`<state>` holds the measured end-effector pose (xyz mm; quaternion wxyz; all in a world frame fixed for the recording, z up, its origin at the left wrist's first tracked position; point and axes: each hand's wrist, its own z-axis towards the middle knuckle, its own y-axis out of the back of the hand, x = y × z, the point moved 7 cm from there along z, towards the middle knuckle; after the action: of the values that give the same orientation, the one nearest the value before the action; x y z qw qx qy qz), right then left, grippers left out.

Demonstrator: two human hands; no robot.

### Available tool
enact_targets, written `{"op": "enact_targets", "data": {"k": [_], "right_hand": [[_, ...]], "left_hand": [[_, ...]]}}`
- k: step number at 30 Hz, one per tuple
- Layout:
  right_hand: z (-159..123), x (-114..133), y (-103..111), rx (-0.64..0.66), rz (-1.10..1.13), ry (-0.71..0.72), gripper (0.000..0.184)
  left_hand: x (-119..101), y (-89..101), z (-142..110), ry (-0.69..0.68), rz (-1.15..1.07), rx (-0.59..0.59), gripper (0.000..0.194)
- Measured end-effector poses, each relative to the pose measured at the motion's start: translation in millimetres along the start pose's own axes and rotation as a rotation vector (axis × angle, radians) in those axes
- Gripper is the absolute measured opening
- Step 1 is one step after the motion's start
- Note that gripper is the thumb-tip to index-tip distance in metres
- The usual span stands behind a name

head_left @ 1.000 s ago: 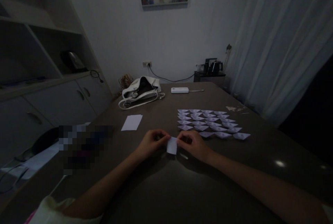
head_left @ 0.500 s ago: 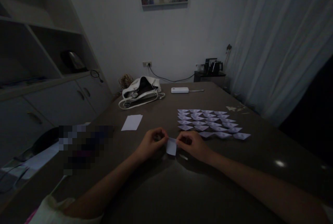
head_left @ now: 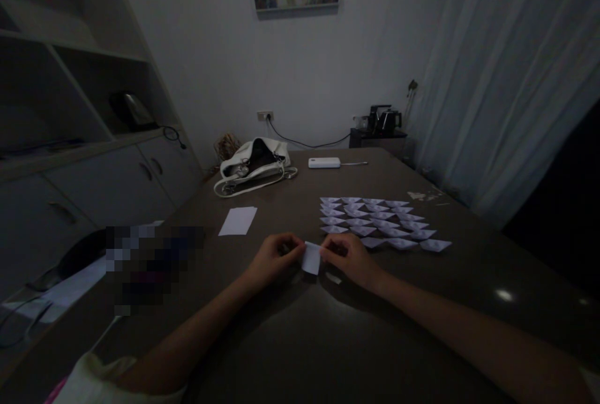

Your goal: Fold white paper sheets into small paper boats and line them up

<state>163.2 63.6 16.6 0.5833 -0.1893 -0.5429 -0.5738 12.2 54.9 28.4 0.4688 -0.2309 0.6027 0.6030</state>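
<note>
A small folded piece of white paper (head_left: 310,260) is held upright just above the table, between both hands. My left hand (head_left: 276,260) pinches its upper left edge with thumb and forefinger. On the other side, my right hand (head_left: 351,260) pinches the upper right edge in the same way. Close below the right hand lies a thin white scrap (head_left: 334,279). Rows of small folded paper boats (head_left: 384,224) stand beyond and to the right of the right hand. A stack of white paper sheets (head_left: 238,221) lies beyond the left hand.
A white handbag (head_left: 255,163) and a white power bank (head_left: 324,162) with a short cable are at the back of the brown table (head_left: 300,341). Whitish patches (head_left: 424,196) mark its right side. A blurred-out area covers the left edge.
Both hands have shifted very slightly, and the folded paper has moved a little up and to the right, tilting somewhat. Everything else on the table has stayed put.
</note>
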Motion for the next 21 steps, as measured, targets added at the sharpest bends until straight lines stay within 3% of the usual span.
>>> {"op": "enact_targets", "data": {"k": [11, 21], "right_hand": [[-0.9, -2.3, -1.5, 0.017, 0.007, -0.012, 0.014], [0.7, -2.4, -0.2, 0.005, 0.059, -0.016, 0.016]], "left_hand": [[-5.3, 1.9, -0.9, -0.028, 0.100, -0.003, 0.029], [-0.8, -0.9, -0.9, 0.042, 0.039, 0.019, 0.029]]}}
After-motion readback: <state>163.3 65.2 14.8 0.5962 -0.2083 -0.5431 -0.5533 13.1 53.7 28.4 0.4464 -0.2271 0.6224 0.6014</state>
